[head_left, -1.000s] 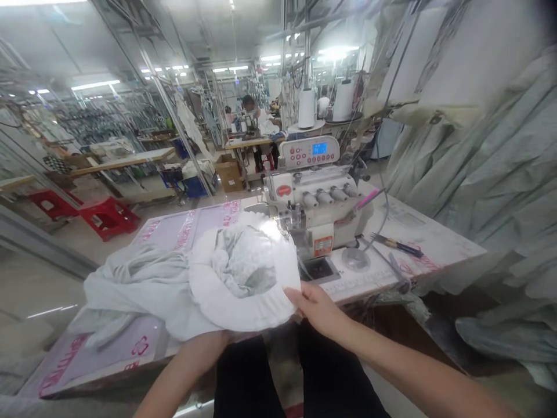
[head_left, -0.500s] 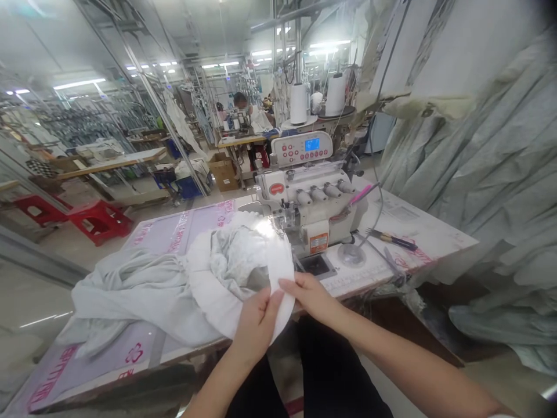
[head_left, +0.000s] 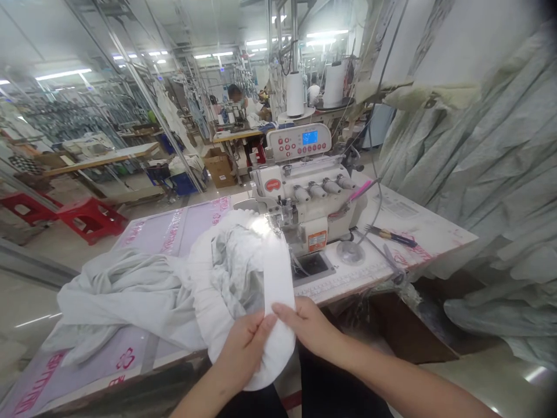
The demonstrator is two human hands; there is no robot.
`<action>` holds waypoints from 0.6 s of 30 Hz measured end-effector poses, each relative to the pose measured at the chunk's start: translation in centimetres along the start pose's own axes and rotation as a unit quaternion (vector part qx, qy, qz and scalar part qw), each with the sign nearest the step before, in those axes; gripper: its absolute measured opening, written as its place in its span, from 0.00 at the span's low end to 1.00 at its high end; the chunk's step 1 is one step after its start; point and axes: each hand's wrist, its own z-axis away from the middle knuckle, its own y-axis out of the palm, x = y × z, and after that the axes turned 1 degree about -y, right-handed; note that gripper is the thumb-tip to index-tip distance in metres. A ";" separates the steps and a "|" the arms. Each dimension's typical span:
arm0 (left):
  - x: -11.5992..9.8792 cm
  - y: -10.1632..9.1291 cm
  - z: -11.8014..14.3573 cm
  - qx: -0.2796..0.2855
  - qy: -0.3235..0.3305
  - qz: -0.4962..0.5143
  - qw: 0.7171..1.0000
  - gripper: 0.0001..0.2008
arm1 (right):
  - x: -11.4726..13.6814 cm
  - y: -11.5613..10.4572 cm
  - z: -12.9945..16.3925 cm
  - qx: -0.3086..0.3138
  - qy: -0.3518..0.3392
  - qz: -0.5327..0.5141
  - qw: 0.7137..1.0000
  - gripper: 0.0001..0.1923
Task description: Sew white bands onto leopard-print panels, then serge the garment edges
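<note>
A pale garment (head_left: 126, 290) lies bunched across the left of the sewing table, its white waistband (head_left: 278, 273) looped toward me. The far part of that band sits under the lit needle area of an overlock sewing machine (head_left: 304, 203). My left hand (head_left: 246, 348) pinches the band's near part, thumb on top. Right beside it, my right hand (head_left: 304, 325) grips the band's right edge between thumb and fingers. Between the hands and the machine the band is stretched fairly flat. The fingers under the cloth are hidden.
Tweezers with a dark handle (head_left: 394, 236) and a round clear dish (head_left: 350, 252) are on the tabletop right of the machine. Thread cones (head_left: 295, 96) stand behind it. Pale cloth (head_left: 491, 174) hangs at right. Red stools (head_left: 91, 219) stand at left; a co-worker (head_left: 237, 96) sits farther back.
Both hands have moved down toward me, still holding the waistband. The stretch of band between them and the machine is now longer and straighter. The camera view has shifted slightly.
</note>
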 end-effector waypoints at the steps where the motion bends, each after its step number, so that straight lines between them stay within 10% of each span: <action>1: 0.2 -0.7 -0.4 -0.039 0.015 -0.022 0.999 0.18 | 0.1 0.1 0.4 0.004 0.001 0.004 1.000 0.25; 5: 2.6 -3.4 -2.4 -0.250 0.031 -0.240 0.937 0.19 | 0.3 0.1 0.8 0.026 0.010 -0.016 0.999 0.25; 9: 4.5 -6.0 -3.8 -0.191 0.012 -0.391 0.900 0.07 | 0.4 -0.1 -0.2 0.019 0.022 -0.026 0.999 0.26; 14: 1.9 -7.7 -4.2 -0.302 0.070 -0.418 0.854 0.05 | 0.7 -1.1 -2.5 -0.008 0.039 -0.034 0.999 0.27; 18: -0.1 -4.5 -3.5 -0.251 0.136 -0.266 0.921 0.09 | 1.1 -1.7 -3.9 -0.011 0.058 -0.078 0.995 0.26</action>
